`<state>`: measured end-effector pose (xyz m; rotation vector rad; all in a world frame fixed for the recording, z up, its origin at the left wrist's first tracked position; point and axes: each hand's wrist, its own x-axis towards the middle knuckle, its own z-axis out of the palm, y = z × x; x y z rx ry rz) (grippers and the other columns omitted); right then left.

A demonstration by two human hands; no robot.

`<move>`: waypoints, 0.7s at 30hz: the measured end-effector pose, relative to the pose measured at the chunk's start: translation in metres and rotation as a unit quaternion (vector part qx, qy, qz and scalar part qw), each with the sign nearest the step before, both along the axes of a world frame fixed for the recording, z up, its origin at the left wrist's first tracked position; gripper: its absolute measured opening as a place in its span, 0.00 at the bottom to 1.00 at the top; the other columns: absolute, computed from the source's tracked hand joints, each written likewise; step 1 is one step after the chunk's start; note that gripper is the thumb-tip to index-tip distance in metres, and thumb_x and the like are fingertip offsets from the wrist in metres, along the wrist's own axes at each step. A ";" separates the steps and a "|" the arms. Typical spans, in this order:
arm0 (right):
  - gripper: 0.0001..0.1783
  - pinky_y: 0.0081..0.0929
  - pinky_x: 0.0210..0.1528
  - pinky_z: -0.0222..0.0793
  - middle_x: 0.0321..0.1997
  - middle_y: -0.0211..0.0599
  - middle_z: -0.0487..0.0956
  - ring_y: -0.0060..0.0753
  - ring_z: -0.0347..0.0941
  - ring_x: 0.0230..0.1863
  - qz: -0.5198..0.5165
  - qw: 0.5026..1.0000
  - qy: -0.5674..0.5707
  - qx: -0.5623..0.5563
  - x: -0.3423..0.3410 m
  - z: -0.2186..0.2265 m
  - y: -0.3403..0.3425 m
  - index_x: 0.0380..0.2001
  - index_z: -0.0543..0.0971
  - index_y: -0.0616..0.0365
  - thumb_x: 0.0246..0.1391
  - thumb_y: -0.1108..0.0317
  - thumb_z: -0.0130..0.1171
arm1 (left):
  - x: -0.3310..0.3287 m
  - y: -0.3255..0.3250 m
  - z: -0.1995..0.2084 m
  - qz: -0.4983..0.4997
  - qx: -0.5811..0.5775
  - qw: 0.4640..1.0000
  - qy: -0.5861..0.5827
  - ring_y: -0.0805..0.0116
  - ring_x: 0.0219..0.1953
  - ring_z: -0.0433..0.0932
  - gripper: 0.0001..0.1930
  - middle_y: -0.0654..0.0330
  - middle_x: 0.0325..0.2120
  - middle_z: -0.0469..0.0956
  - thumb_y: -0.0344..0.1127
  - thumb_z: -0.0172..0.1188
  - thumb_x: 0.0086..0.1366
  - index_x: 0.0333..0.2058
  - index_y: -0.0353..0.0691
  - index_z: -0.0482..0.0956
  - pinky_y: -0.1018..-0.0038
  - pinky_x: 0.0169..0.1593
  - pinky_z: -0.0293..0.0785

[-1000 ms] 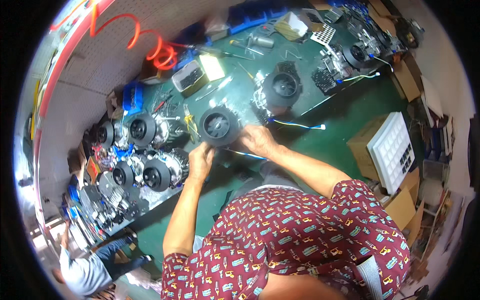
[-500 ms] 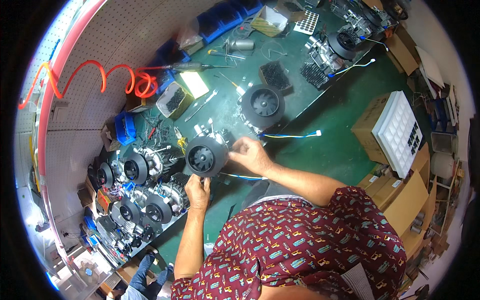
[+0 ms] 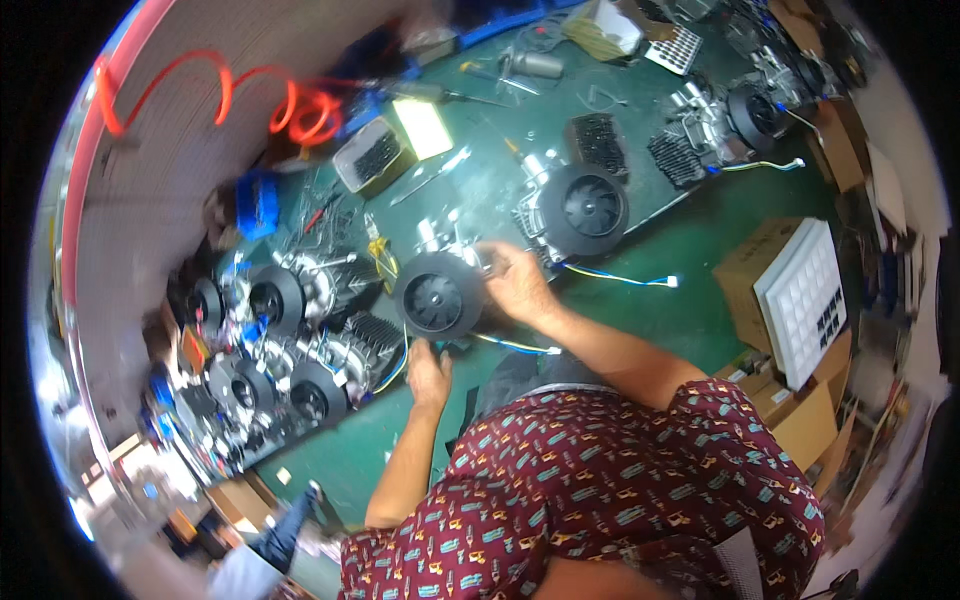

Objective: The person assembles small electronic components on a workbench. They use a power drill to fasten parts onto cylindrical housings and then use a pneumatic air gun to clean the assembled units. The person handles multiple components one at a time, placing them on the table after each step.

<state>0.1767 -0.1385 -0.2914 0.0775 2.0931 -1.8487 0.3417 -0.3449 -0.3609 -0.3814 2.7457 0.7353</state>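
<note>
In front of me on the green bench stands a blower unit (image 3: 438, 294), a black finned fan wheel on a silver metal housing. My right hand (image 3: 520, 285) is at its right side, with bent fingers against the unit behind the wheel's rim. My left hand (image 3: 429, 374) is just below the wheel at the bench edge. Its fingers are drawn together, and what they hold, if anything, is hidden. A wire lead with a white plug (image 3: 552, 351) runs out from under the wheel between my hands. A second blower unit (image 3: 583, 210) stands to the right.
Several similar units (image 3: 318, 393) crowd the left bench, and more (image 3: 752, 115) stand at the far right. Behind are a box of black screws (image 3: 371, 155), yellow-handled pliers (image 3: 380, 250) and a coiled red air hose (image 3: 315, 118). A carton (image 3: 752, 270) with a white tray stands right.
The view has swung, so the bench things sit farther right. My left hand has drawn slightly down from the wheel's rim. My right hand stays at the unit's right side.
</note>
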 end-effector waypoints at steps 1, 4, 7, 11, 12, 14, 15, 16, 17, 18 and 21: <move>0.20 0.17 0.26 0.59 0.22 0.18 0.70 0.12 0.62 0.24 0.007 1.000 0.003 -0.001 0.002 -0.002 0.001 0.51 0.80 0.59 0.53 0.75 0.65 | 0.009 0.001 -0.017 -0.004 -0.030 0.999 0.034 0.42 0.53 0.70 0.29 0.42 0.50 0.70 0.27 0.63 0.57 0.57 0.34 0.65 0.54 0.55 0.68; 0.21 0.15 0.26 0.55 0.22 0.16 0.68 0.09 0.59 0.24 0.030 0.999 0.014 0.038 -0.002 0.006 0.006 0.51 0.79 0.62 0.52 0.75 0.67 | 0.009 0.009 -0.048 0.030 -0.051 0.996 0.067 0.40 0.57 0.67 0.37 0.41 0.54 0.66 0.23 0.61 0.53 0.63 0.36 0.60 0.54 0.60 0.65; 0.21 0.16 0.24 0.55 0.19 0.16 0.63 0.11 0.56 0.21 0.023 0.999 -0.018 -0.015 -0.002 -0.016 0.012 0.50 0.77 0.63 0.51 0.79 0.64 | 0.004 0.019 -0.058 0.095 -0.047 0.994 0.036 0.42 0.60 0.65 0.42 0.42 0.55 0.65 0.23 0.66 0.48 0.64 0.37 0.58 0.55 0.64 0.62; 0.21 0.15 0.24 0.52 0.19 0.14 0.60 0.10 0.53 0.21 0.038 0.999 -0.006 -0.026 -0.007 -0.017 0.013 0.51 0.76 0.64 0.52 0.80 0.64 | -0.001 0.025 -0.060 0.124 -0.055 0.991 -0.018 0.46 0.57 0.69 0.48 0.46 0.50 0.71 0.25 0.68 0.49 0.68 0.44 0.53 0.54 0.61 0.63; 0.21 0.15 0.24 0.52 0.19 0.15 0.60 0.10 0.54 0.21 0.037 0.999 -0.004 -0.029 -0.008 -0.016 0.014 0.51 0.76 0.64 0.52 0.79 0.64 | 0.002 0.026 -0.061 0.125 -0.051 0.991 -0.022 0.46 0.56 0.69 0.49 0.47 0.49 0.72 0.25 0.68 0.50 0.69 0.44 0.52 0.54 0.61 0.63; 0.20 0.15 0.24 0.54 0.19 0.15 0.62 0.10 0.55 0.21 0.024 0.998 -0.016 -0.052 -0.010 -0.014 0.010 0.50 0.76 0.64 0.53 0.79 0.64 | 0.008 0.027 -0.047 0.112 -0.014 0.994 0.014 0.46 0.58 0.69 0.45 0.43 0.51 0.73 0.28 0.66 0.51 0.68 0.42 0.55 0.53 0.63 0.60; 0.20 0.14 0.24 0.54 0.19 0.15 0.63 0.09 0.56 0.22 0.014 0.997 -0.026 -0.069 -0.011 -0.014 0.007 0.50 0.76 0.64 0.53 0.78 0.64 | 0.012 0.022 -0.038 0.120 0.029 0.992 0.017 0.47 0.60 0.68 0.45 0.43 0.54 0.72 0.28 0.66 0.51 0.68 0.41 0.56 0.55 0.64 0.59; 0.20 0.15 0.24 0.55 0.19 0.16 0.63 0.10 0.57 0.22 0.033 0.998 -0.002 -0.050 -0.013 -0.019 0.008 0.50 0.76 0.64 0.53 0.78 0.63 | 0.020 0.019 -0.025 0.125 0.073 0.989 0.015 0.49 0.62 0.68 0.44 0.42 0.57 0.70 0.28 0.67 0.51 0.68 0.39 0.56 0.56 0.65 0.58; 0.21 0.15 0.24 0.57 0.19 0.16 0.64 0.10 0.59 0.22 0.046 0.998 0.021 -0.030 -0.013 -0.023 0.012 0.51 0.76 0.64 0.52 0.79 0.63 | 0.022 0.017 -0.002 0.148 0.098 0.984 -0.026 0.48 0.61 0.70 0.44 0.42 0.59 0.71 0.30 0.68 0.52 0.67 0.37 0.57 0.58 0.65 0.62; 0.21 0.16 0.25 0.59 0.19 0.18 0.65 0.11 0.60 0.22 0.042 0.997 0.034 -0.061 -0.015 -0.043 0.015 0.51 0.75 0.64 0.51 0.80 0.60 | 0.029 0.015 0.012 0.138 0.130 0.982 0.017 0.46 0.56 0.75 0.43 0.41 0.54 0.75 0.32 0.70 0.52 0.66 0.36 0.59 0.59 0.60 0.69; 0.25 0.20 0.26 0.62 0.18 0.22 0.67 0.15 0.62 0.22 0.047 0.998 0.029 0.007 -0.012 -0.020 0.006 0.54 0.74 0.63 0.50 0.80 0.59 | 0.059 0.013 0.075 0.156 0.178 0.967 0.092 0.52 0.50 0.80 0.39 0.44 0.49 0.79 0.32 0.70 0.53 0.63 0.36 0.63 0.63 0.55 0.74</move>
